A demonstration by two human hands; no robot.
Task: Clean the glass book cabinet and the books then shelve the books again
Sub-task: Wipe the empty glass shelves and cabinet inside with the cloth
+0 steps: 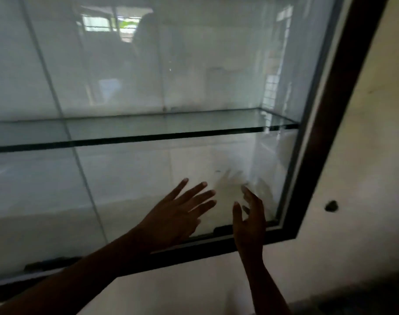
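**A:** Head view. Which way does the glass lie from the hands?

**B:** Straight ahead of both. The left grip has its fingers spread straight and apart and holds nothing. The right grip, just beside it, is loosely open with its fingers slightly bent, and it too holds nothing. Both are at the lower right corner of the front pane of the glass book cabinet. I cannot tell whether the fingertips touch the glass.

**A:** Which hand is nearer the frame?

**B:** The right grip. The dark upright of the frame is near on its outer side, and the bottom rail crosses behind both wrists. The pane's long axis runs left to right. A vertical pane edge lies well apart to the left of the left grip. If the pane is to slide, I judge it would go leftward, pushed by flat palms.

**A:** And the surface?

**B:** It is smooth, hazy glass with little to catch hold of. A small dark tab sits on the bottom track between the two grips. Neither hand has a cloth.

**A:** The room?

**B:** The glass shelf runs across above both grips. The books are out of view, so shelving looks some way off. A pale wall lies beyond the frame, to the right of the right grip.
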